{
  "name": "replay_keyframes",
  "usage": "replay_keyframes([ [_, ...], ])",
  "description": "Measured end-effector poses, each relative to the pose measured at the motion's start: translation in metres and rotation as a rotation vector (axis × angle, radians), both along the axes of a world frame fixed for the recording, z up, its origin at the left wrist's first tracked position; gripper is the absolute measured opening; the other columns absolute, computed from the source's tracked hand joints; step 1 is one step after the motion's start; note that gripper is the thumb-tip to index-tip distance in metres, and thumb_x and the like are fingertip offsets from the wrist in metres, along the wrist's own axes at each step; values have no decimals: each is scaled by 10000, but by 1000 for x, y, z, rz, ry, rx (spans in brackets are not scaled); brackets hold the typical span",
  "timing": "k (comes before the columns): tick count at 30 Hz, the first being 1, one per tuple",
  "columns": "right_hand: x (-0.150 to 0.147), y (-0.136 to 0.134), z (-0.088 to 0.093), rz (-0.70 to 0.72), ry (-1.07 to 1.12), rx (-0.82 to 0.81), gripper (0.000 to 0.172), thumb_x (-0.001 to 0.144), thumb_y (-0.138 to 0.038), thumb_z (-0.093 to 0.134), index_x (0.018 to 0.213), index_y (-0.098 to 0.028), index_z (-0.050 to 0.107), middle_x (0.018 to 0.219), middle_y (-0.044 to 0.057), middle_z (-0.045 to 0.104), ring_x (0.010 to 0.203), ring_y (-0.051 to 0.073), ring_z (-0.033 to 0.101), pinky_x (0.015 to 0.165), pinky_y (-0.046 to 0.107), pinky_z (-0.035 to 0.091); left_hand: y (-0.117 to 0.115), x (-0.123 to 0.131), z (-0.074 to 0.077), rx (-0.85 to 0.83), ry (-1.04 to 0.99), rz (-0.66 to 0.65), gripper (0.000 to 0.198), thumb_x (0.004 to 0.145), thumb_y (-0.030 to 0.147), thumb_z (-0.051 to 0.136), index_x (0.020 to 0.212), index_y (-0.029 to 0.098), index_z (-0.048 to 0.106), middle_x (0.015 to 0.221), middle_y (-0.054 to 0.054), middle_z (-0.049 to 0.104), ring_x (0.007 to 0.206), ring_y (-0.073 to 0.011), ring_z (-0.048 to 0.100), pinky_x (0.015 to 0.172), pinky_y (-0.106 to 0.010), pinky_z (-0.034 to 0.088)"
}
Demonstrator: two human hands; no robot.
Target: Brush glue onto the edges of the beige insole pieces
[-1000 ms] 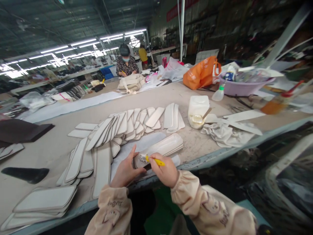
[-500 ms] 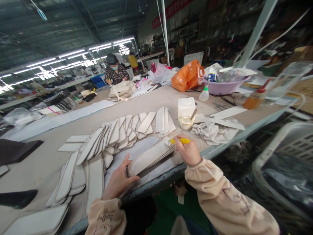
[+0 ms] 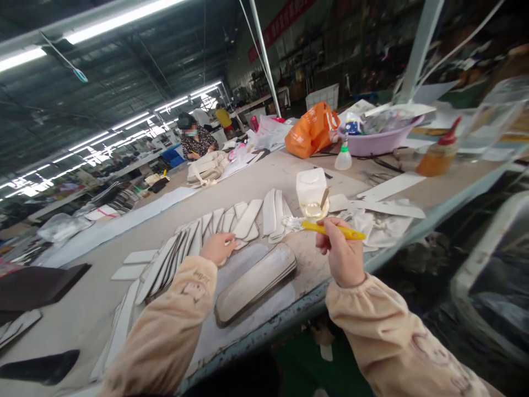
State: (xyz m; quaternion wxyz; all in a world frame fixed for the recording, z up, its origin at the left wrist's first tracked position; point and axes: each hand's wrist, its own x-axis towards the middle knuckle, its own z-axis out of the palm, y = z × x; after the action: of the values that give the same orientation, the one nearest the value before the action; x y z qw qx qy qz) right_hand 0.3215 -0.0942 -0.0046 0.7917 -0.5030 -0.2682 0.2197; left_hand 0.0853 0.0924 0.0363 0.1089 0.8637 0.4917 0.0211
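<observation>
My right hand (image 3: 343,253) grips the yellow handle of a brush (image 3: 330,229), whose bristles are coated in white paste. The bristles are beside a cut-open white plastic container (image 3: 312,190) holding pale paste and a small stick. My left hand (image 3: 219,248) reaches over the fanned row of pale, round-ended strips (image 3: 198,226), its fingertips at the strips and slightly apart. No strip shows lifted in it. Before me a neat stack of similar long strips (image 3: 256,284) lies on a whitish sheet (image 3: 281,298), touched by neither hand.
A crumpled white cloth (image 3: 372,223) lies right of the container. Farther back are an orange bag (image 3: 312,132), a purple basin (image 3: 384,135) and a bottle of amber liquid (image 3: 438,151). A co-worker (image 3: 196,138) sits across the table. The table's metal edge (image 3: 306,311) runs nearest me.
My left hand has left the end of the stack and moved up to the fanned strips. My right hand has lifted the brush off the stack and moved right, towards the container.
</observation>
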Motion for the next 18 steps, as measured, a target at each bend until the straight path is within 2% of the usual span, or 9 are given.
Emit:
replay_keyframes([
  [4, 9, 3, 0, -71, 42, 20, 293, 885, -444, 535, 876, -156, 590, 533, -38, 544, 423, 69, 425, 402, 187, 333, 40, 56, -21, -64, -7, -34, 471, 801, 487, 567, 1135, 177, 688, 1113, -81, 720, 1030, -210, 659, 898, -255, 473],
  [7, 13, 5, -2, -72, 42, 23, 286, 880, -440, 545, 884, -157, 586, 538, -38, 543, 428, 69, 429, 399, 186, 330, 52, 91, -39, -104, 23, -79, 503, 711, 469, 676, 1116, 170, 699, 1059, -73, 734, 985, -212, 668, 852, -241, 474],
  [9, 14, 6, -3, -55, 40, 23, 285, 881, -441, 544, 881, -159, 581, 540, -38, 541, 433, 70, 434, 398, 184, 334, 54, 109, -49, -119, 59, -106, 441, 688, 457, 695, 1024, 174, 737, 974, -63, 747, 941, -224, 670, 813, -253, 471],
  [12, 16, 6, -4, -45, 37, 2, 293, 885, -451, 539, 882, -161, 577, 545, -37, 548, 435, 67, 435, 402, 181, 345, 53, 125, -57, -122, 116, -114, 337, 729, 459, 640, 853, 172, 767, 827, -52, 738, 855, -228, 667, 740, -272, 458],
  [18, 23, 4, -3, -73, 35, -4, 280, 885, -445, 536, 877, -167, 564, 541, -44, 548, 429, 61, 431, 399, 170, 339, 46, 141, -57, -81, 218, -37, 201, 683, 306, 684, 818, 177, 757, 806, -57, 734, 799, -202, 662, 684, -254, 444],
])
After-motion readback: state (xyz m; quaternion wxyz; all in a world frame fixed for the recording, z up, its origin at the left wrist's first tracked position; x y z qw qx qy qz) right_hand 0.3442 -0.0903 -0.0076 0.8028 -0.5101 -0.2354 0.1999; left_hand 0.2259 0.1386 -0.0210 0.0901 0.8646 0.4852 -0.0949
